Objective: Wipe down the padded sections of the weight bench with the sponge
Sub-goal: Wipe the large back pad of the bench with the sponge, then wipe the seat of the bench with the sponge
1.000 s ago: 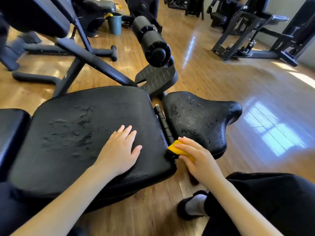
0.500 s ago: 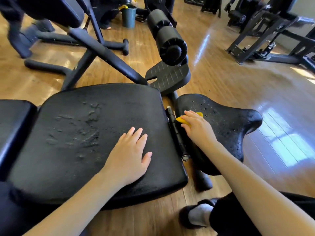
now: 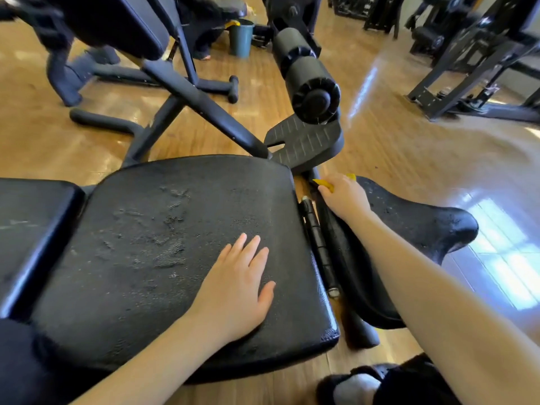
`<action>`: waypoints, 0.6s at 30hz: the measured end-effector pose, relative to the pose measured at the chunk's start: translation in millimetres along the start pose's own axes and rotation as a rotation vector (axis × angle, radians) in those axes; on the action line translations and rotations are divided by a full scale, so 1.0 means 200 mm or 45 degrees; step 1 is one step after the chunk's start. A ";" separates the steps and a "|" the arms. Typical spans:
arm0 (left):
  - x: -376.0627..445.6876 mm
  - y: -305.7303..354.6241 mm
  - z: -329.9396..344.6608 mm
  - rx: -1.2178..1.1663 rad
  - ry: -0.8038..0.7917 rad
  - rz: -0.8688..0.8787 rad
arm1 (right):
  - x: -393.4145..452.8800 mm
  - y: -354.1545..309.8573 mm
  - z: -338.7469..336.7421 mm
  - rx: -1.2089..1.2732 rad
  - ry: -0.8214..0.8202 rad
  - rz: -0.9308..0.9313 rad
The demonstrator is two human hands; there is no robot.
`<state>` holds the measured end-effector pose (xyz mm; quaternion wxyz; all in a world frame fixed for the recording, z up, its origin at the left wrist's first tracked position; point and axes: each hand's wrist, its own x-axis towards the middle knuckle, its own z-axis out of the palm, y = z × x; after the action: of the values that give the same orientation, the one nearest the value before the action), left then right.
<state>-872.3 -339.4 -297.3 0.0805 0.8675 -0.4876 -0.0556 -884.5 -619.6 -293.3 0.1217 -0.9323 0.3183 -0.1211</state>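
Observation:
A black weight bench fills the view. Its wide worn pad (image 3: 163, 244) lies in the middle, with cracked patches on its surface. My left hand (image 3: 236, 287) rests flat on that pad, fingers apart, holding nothing. To the right sits a smaller saddle-shaped pad (image 3: 415, 220) speckled with droplets. My right hand (image 3: 344, 197) presses a yellow sponge (image 3: 325, 183) against the far left end of the small pad, beside the hinge (image 3: 317, 241). Most of the sponge is hidden under my fingers.
A foam roller (image 3: 306, 74) and a ribbed footplate (image 3: 304, 141) stand just beyond the pads. Another pad (image 3: 26, 226) adjoins on the left. Other gym machines (image 3: 467, 62) and a teal bucket (image 3: 241, 38) stand on the wooden floor. My foot (image 3: 350, 387) is at the bottom.
My right hand has slid the sponge along the small pad's left edge, from its near end to its far end. My left hand has stayed flat on the wide pad.

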 end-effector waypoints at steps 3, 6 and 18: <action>0.00 -0.01 0.00 0.033 -0.021 0.030 | -0.12 0.03 0.01 0.026 -0.032 -0.005; 0.00 -0.01 -0.01 0.001 0.002 0.032 | -0.32 0.05 0.00 0.053 -0.012 -0.030; -0.03 0.02 -0.03 -0.151 -0.040 0.024 | -0.98 0.22 -0.04 -0.044 0.124 -0.393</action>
<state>-877.2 -336.2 -290.4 0.1246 0.8557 -0.4928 -0.0972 -1062.8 -531.7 -327.6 0.0699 -0.9651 0.1788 -0.1781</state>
